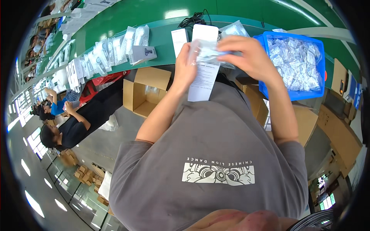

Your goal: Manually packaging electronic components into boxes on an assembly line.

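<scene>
My left hand (185,70) is closed around the side of a narrow white printed box (203,82), whose flap (205,32) stands raised at the far end. A small clear plastic bag (206,53) lies across the box near its opening. At the bag's right end, my right hand (246,54) pinches it between thumb and fingers. What the bag contains is too blurred to make out. Just beyond my left hand, another white box (179,39) rests on the green table.
To the right stands a blue bin (291,95) of small clear bags. Bagged items (115,48) line the table at left, beside a white carton (143,54). Black cable (194,19) lies behind. An open cardboard box (144,102) sits below; co-workers (71,129) are at left.
</scene>
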`<action>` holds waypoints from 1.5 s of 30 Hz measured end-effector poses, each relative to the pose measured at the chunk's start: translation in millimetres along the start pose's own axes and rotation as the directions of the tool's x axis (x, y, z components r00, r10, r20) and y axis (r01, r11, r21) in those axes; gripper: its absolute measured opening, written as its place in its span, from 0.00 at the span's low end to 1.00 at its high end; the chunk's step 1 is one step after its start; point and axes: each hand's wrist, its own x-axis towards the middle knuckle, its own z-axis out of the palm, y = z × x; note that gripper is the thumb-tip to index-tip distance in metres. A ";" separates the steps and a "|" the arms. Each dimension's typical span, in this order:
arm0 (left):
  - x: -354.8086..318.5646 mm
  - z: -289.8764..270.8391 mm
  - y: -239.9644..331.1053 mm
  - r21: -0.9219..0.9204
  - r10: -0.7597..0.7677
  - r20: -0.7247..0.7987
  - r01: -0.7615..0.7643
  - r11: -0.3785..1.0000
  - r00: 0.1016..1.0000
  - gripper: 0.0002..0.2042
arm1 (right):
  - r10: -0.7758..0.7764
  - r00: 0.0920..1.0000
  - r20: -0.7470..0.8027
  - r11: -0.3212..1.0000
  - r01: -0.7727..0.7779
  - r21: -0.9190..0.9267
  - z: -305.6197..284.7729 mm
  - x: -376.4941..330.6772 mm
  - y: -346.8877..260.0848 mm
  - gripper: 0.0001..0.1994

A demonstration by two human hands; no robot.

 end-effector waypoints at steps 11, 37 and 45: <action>-19.2 -31.8 -16.7 -0.124 0.217 0.089 -0.205 0.971 0.972 0.24 | 0.305 0.635 0.710 0.769 0.276 -0.577 49.6 86.3 -33.4 0.08; -30.1 -64.9 -40.9 -0.389 0.382 0.270 -0.262 0.883 0.884 0.26 | 0.445 0.509 0.736 0.846 0.029 -0.532 38.6 59.7 -55.6 0.20; -18.0 -76.7 -33.5 -0.403 0.467 0.311 -0.330 0.854 0.828 0.30 | 0.154 0.982 -0.109 0.959 -0.122 0.257 33.4 23.4 -19.6 0.11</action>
